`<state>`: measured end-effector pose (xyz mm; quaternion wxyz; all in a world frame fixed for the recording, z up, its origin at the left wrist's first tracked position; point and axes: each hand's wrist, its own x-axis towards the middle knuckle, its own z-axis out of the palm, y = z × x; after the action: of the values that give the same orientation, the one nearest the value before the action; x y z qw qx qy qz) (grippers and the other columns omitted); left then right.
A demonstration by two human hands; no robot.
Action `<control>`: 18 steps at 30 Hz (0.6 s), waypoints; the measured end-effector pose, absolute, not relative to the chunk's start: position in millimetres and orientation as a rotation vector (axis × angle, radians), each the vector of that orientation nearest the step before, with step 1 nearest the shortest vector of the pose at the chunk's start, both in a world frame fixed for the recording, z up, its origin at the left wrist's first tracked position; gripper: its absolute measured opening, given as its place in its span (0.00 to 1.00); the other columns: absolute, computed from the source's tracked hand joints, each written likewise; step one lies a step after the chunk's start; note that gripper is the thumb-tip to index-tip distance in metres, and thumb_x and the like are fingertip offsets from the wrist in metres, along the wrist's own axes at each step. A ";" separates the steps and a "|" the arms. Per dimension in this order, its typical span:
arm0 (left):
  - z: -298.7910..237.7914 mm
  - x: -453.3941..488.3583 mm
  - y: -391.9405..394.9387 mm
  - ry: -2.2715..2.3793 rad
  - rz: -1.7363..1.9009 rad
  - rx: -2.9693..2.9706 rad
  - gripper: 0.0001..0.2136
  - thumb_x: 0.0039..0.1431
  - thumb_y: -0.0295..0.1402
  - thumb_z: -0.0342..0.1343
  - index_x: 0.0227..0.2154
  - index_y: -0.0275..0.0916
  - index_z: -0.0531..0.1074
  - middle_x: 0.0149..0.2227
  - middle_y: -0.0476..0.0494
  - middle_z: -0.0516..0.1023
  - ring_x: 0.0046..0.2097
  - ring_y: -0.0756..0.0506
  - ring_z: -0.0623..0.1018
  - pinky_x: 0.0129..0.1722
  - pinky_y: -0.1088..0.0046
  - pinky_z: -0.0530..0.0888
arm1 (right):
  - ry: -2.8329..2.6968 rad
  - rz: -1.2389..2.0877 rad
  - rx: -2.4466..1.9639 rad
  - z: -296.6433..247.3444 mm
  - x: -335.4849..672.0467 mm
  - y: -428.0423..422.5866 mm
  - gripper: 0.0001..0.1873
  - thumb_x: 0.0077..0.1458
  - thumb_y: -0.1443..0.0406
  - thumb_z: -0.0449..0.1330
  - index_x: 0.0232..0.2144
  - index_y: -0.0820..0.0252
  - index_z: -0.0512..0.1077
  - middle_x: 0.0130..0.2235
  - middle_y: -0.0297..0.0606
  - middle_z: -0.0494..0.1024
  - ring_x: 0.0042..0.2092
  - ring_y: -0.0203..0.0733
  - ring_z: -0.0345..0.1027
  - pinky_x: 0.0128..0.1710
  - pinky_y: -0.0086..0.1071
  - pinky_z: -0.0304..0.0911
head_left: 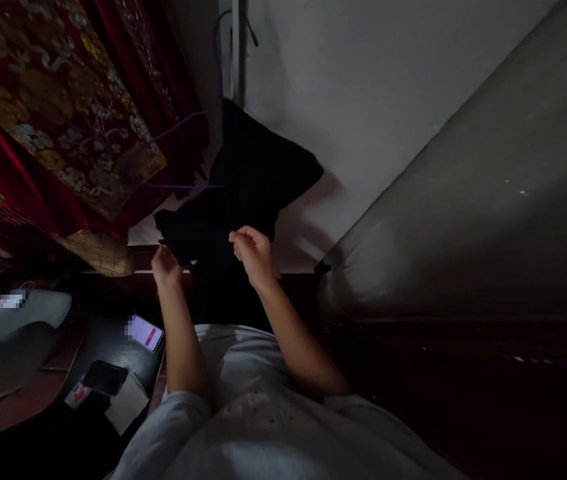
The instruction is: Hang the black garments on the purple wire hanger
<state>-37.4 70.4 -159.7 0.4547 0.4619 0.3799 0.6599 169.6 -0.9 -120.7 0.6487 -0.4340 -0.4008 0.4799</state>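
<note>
1. Closest in, the pale shirt (263, 433) fills the lower middle; both bare forearms reach forward from its sleeves.
2. Left hand (166, 267): at the near left edge of the black cloth (251, 160), forearm nearly straight ahead, fingertips upward. Fingers partly curled; too dark to tell whether they grip cloth.
3. Right hand (253, 252): over the middle of the cloth's near part, forearm slanting forward and inward. Thumb and forefinger tips appear drawn together, pointing left; whether fabric is caught between them, cannot tell.
4. Key relation: most of the cloth lies straight ahead of the fingers. Its long axis runs away from the body, from the lap to a narrow far top. One corner juts right, beyond the right hand; another juts left, just past the left fingertips. Right hand judged nearer the cloth's midline.
5. Farther out: thin purple lines (188, 187) extend left of the cloth toward red patterned fabric (73, 113); behind the cloth, a pale wall (363, 87).
</note>
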 end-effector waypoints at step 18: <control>-142.7 84.4 17.5 0.780 1.413 1.299 0.13 0.64 0.45 0.63 0.39 0.39 0.76 0.40 0.46 0.78 0.45 0.47 0.78 0.52 0.70 0.75 | -0.547 0.847 -1.211 -186.6 236.9 18.7 0.16 0.42 0.59 0.56 0.37 0.55 0.65 0.40 0.36 0.74 0.42 0.39 0.69 0.39 0.30 0.65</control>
<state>84.4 17.5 -142.7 0.5097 0.5395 0.3241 0.5867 236.9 18.7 -186.6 0.7055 -0.5446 -0.2461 0.3808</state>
